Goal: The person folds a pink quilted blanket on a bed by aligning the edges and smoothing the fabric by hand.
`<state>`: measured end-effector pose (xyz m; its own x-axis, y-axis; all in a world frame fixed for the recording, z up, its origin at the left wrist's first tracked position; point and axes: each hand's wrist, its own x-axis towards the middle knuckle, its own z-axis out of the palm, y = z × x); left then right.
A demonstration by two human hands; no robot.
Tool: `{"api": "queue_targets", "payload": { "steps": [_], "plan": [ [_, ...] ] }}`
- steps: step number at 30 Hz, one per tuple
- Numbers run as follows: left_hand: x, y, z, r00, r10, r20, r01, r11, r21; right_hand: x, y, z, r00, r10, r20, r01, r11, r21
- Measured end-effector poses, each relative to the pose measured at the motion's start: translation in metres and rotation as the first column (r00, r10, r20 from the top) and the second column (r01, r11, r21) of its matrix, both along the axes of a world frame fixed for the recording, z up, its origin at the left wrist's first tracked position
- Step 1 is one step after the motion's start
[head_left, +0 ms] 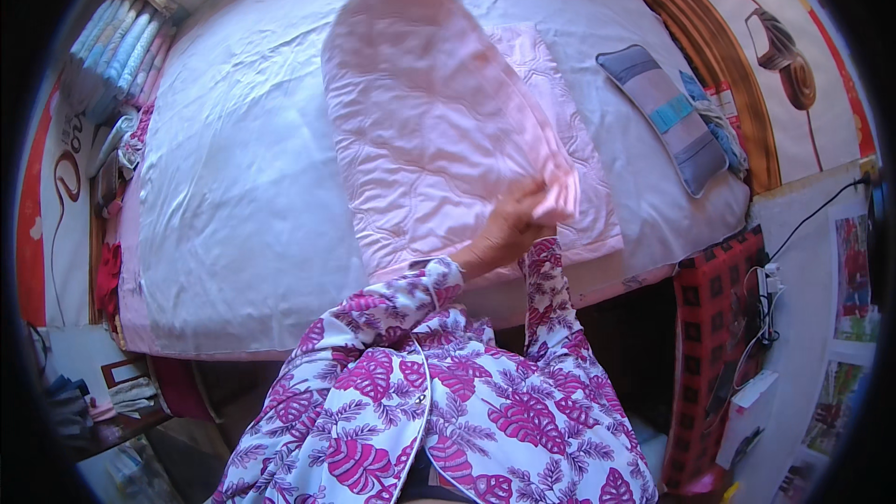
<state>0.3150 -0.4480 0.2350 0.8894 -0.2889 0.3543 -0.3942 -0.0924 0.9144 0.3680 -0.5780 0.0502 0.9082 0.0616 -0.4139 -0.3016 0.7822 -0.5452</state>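
Left hand [504,226] curls in, angled rightward; right forearm [549,294] extends forward.

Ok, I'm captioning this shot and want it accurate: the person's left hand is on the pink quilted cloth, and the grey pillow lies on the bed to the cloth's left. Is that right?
Not quite: the head view shows the grey pillow on the bed to the right of the pink quilted cloth. The left hand is on the cloth, as you say.
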Motion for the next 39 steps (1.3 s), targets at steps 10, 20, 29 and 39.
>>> {"api": "queue_targets", "payload": {
  "steps": [10,20,29,39],
  "plan": [
    [-0.052,0.079,-0.083,0.994,0.109,-0.029,-0.078,0.848,0.524,-0.061,-0.032,0.009,0.981,0.186,-0.049,-0.188,0.878,-0.440],
    [-0.104,0.239,-0.121,0.614,0.782,-0.106,-0.598,0.548,0.585,0.020,-0.037,0.037,0.911,0.396,-0.113,-0.399,0.778,-0.486],
    [-0.120,0.223,-0.106,0.531,0.588,-0.611,-0.627,0.757,0.184,0.089,0.007,0.053,0.831,0.556,0.024,-0.414,0.647,-0.640],
    [-0.103,0.187,-0.098,0.564,0.452,-0.691,-0.511,0.848,0.137,0.092,-0.108,0.061,0.977,0.212,-0.022,-0.173,0.727,-0.664]
  ]
}}
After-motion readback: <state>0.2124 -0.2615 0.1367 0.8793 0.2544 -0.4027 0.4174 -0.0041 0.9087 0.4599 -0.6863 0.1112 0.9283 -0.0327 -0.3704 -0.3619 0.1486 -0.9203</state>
